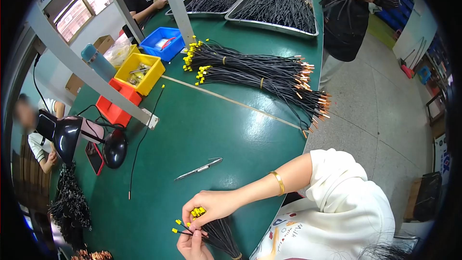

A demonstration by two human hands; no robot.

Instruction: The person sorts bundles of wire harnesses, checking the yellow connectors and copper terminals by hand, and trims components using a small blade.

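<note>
At the near edge of the table lies a bundle of black cables (220, 235) with yellow end caps, tied by a band lower down. My right hand (211, 206), with a gold bracelet on its wrist, curls over the yellow-capped ends, fingers closed on them. Below it my left hand (193, 247) pinches among the same cables, thumb up. Two yellow caps (175, 230) stick out to the left, apart from the others. Part of the bundle is hidden by my fingers. A silver pen-like tool (198, 169) lies above my right hand.
Two tied cable bundles (250, 70) lie farther back, beneath metal trays (308, 32) of black pieces. A single cable (139, 149), a black lamp (67, 137), a phone (94, 158) and red, yellow (156, 81) and blue bins are leftward. Other people work around the table.
</note>
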